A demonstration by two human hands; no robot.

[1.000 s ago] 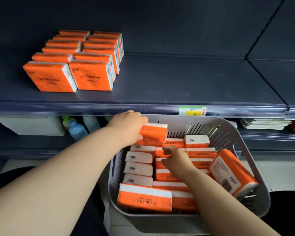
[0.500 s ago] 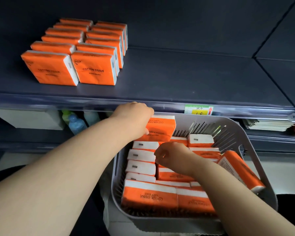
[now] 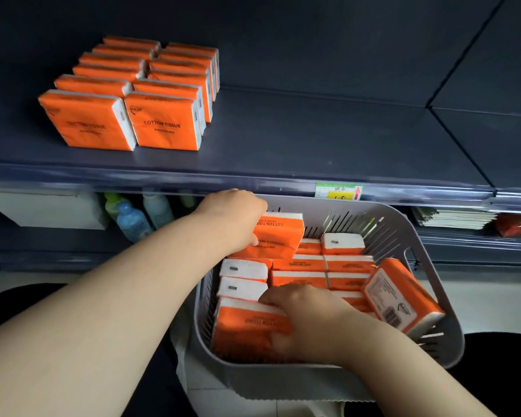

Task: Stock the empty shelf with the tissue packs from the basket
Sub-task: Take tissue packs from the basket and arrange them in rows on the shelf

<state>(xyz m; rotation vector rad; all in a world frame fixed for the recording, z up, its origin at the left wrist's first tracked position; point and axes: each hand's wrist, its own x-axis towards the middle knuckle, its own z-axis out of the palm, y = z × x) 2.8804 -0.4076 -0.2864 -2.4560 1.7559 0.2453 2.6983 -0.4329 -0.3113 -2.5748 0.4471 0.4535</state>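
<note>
**Two hands, two tissue packs, one grey basket**

The left hand (image 3: 233, 218) curls its grip round an orange tissue pack (image 3: 278, 236). The thumb lies on the near face and the fingers are hidden behind it. The pack is held raised and tilted at the far left corner of the grey basket (image 3: 283, 377).

The right hand (image 3: 307, 320) closes its grip on the front pack (image 3: 247, 329), which lies against the basket's near wall. Its fingers hook over that pack's white top edge.

Between the two hands, loose packs (image 3: 244, 269) lie in rows inside the basket, some showing white ends, others orange faces. A leaning pack (image 3: 403, 299) rests tilted against the right wall, barcode side up.

The basket sits just below the front edge of the dark shelf (image 3: 313, 139). On the left part of that shelf, stocked packs (image 3: 163, 121) stand upright in two touching rows. The front pair reads "COTTON TISSUE".

A green and yellow price tag (image 3: 339, 192) is fixed to the shelf's front rail, just above the basket's far rim. Under the shelf, bottles (image 3: 133, 221) stand at the left, and a stack of paper goods (image 3: 454, 218) lies at the right.
</note>
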